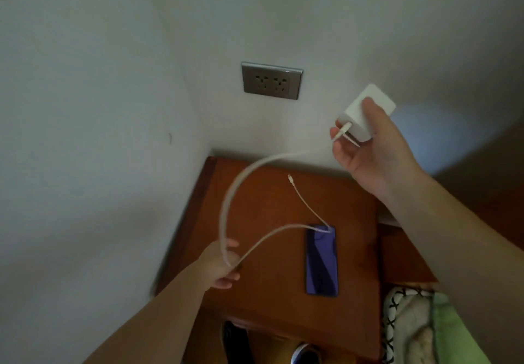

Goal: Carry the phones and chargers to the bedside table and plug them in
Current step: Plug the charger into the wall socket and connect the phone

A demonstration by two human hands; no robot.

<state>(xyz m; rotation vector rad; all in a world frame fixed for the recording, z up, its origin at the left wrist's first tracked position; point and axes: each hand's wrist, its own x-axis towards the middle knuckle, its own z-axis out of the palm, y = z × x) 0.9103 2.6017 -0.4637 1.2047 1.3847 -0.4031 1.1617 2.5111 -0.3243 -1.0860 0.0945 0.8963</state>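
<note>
My right hand [368, 151] holds a white charger block [360, 116] in the air, right of and below the grey double wall socket [271, 80]. A white cable [241, 187] runs from the block in a loop down to my left hand [224, 264], which pinches it. From there the cable leads to the top end of a dark blue phone [321, 261] lying flat on the wooden bedside table [263, 301]. A thinner loose cable [304, 202] lies on the table, from near the wall to the phone's top end.
The table stands in a corner between white walls. A bed edge with green and patterned bedding [419, 329] is at the lower right. Dark objects [238, 341] lie below the table's front edge.
</note>
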